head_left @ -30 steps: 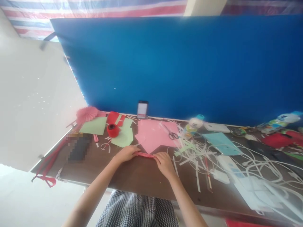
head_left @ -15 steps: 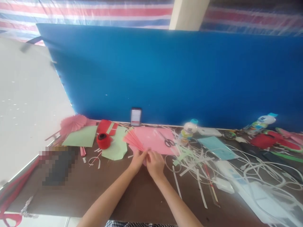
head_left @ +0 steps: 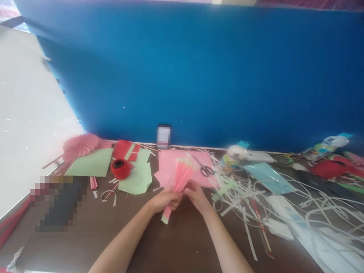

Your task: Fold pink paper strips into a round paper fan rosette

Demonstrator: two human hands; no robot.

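Note:
A pleated pink paper fan (head_left: 182, 173) with pale green edges stands tilted between my hands, its top spread out and its lower end poking out narrow below. My left hand (head_left: 165, 199) is closed around the folded middle. Thumb and fingers of my right hand (head_left: 196, 194) pinch the paper just to the right of that grip. Behind the fan lies a flat pink sheet (head_left: 167, 159), partly covered by it. Black-handled scissors (head_left: 207, 170) rest on the sheet's right side.
To the left are a red ribbon roll (head_left: 120, 169), green paper (head_left: 136, 178) and another pink pleated fan (head_left: 81, 146). On the right lie white paper strips (head_left: 237, 191), a glue bottle (head_left: 234, 155), a teal packet (head_left: 270, 178) and white cables (head_left: 327, 201). A blue panel (head_left: 182, 76) rises behind.
The pleated fan has swung from pointing up-left to nearly upright, and its lower end now shows below my left hand. My right hand has moved slightly right. The camera view has tipped down.

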